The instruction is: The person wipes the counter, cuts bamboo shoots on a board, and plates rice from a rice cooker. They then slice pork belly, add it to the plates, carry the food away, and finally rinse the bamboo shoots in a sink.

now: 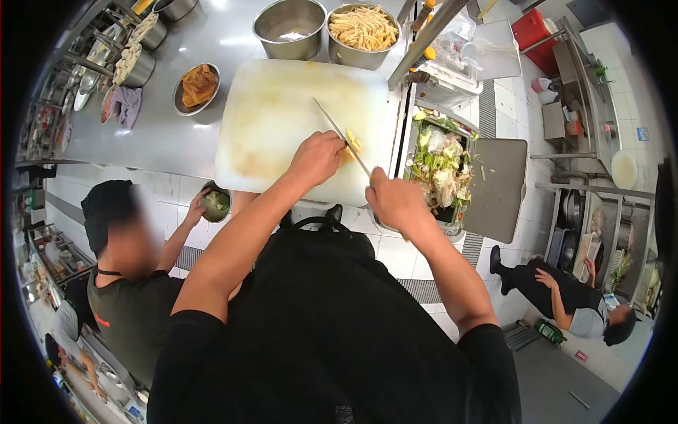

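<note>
My right hand [397, 203] is closed around the handle of a long knife [330, 119], whose blade slants up and left across the white cutting board [265, 106]. My left hand [318, 158] rests on the board with its fingers curled beside the blade, pressing on a yellow piece of food [345, 157] that is mostly hidden. Across the blade lie a few thin yellow slices [354, 140]; they look like ginger, though I cannot be sure.
Behind the board stand a metal pot [288, 48] and a bowl of pale strips [363, 28]. A brown food bowl [198, 87] is at left. A bin of vegetable scraps [443, 159] adjoins the board's right side. A co-worker [127, 283] holds a bowl [216, 203] close on my left.
</note>
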Demonstrator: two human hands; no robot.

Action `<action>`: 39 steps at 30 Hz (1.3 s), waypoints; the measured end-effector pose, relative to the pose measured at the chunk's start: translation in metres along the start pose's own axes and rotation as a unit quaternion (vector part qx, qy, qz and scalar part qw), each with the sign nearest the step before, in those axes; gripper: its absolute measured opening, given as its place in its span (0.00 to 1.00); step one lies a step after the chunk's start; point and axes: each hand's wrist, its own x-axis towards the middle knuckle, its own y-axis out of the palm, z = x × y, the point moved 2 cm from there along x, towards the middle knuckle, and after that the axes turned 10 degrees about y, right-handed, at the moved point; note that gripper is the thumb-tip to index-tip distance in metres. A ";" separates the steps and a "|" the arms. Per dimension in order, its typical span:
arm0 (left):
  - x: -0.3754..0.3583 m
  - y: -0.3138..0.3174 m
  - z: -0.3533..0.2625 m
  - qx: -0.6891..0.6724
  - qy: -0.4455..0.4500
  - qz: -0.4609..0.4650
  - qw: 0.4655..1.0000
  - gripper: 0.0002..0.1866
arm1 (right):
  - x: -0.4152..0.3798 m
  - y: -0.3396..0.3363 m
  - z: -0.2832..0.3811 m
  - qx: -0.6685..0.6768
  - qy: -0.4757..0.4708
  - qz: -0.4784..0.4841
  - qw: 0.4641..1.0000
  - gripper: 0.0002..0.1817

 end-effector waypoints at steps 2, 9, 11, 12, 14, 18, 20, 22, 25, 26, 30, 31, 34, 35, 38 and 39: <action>0.000 0.001 0.001 -0.003 -0.006 0.008 1.000 0.10 | -0.025 -0.007 -0.004 -0.006 -0.001 0.023 1.000 0.14; 0.001 -0.002 0.000 -0.018 0.000 0.008 1.000 0.09 | 0.035 0.018 0.010 0.018 -0.009 -0.022 1.000 0.14; 0.003 -0.002 0.000 -0.013 -0.005 0.022 1.000 0.09 | 0.009 -0.005 0.011 -0.001 -0.017 -0.002 1.000 0.14; 0.002 -0.001 0.000 -0.016 -0.005 0.023 1.000 0.09 | 0.002 0.001 0.008 -0.002 -0.018 -0.002 1.000 0.14; 0.000 -0.003 0.001 -0.018 -0.009 0.022 1.000 0.09 | 0.003 0.025 -0.001 0.010 0.013 0.000 1.000 0.14; 0.001 -0.006 -0.004 -0.022 -0.007 0.006 1.000 0.09 | 0.044 0.026 0.012 0.006 -0.026 -0.078 0.997 0.13; 0.003 -0.003 -0.003 -0.016 -0.009 0.020 1.000 0.09 | 0.008 0.007 0.007 0.003 -0.023 -0.053 0.998 0.12; 0.000 -0.002 0.000 -0.007 -0.015 0.030 0.999 0.09 | 0.006 0.014 0.004 -0.005 -0.028 -0.027 0.999 0.12; -0.002 -0.003 -0.001 -0.021 0.009 -0.003 1.000 0.09 | 0.042 0.046 0.003 0.047 -0.020 -0.067 0.996 0.13; -0.002 -0.004 -0.001 -0.020 0.008 -0.003 1.000 0.09 | 0.040 0.035 0.008 0.046 -0.021 -0.066 0.996 0.13; -0.001 -0.005 -0.002 -0.015 -0.005 0.013 1.000 0.09 | 0.017 0.012 0.012 0.018 -0.002 -0.017 1.000 0.14; -0.003 -0.005 -0.001 -0.019 -0.004 0.008 1.000 0.09 | 0.023 0.027 0.009 0.026 0.008 -0.017 0.999 0.14; -0.002 -0.007 -0.005 -0.023 -0.011 0.014 1.000 0.09 | 0.047 0.045 0.008 0.040 -0.002 -0.043 0.998 0.14; -0.004 -0.005 -0.004 -0.023 -0.011 0.017 1.000 0.09 | 0.045 0.032 0.014 0.029 -0.007 -0.039 0.999 0.14; -0.003 -0.001 0.000 -0.018 -0.022 0.000 1.000 0.09 | 0.019 0.013 0.013 0.025 -0.020 -0.019 0.999 0.14; -0.003 -0.002 0.001 -0.019 -0.016 -0.011 1.000 0.09 | 0.023 0.029 0.008 0.037 -0.017 -0.031 0.999 0.14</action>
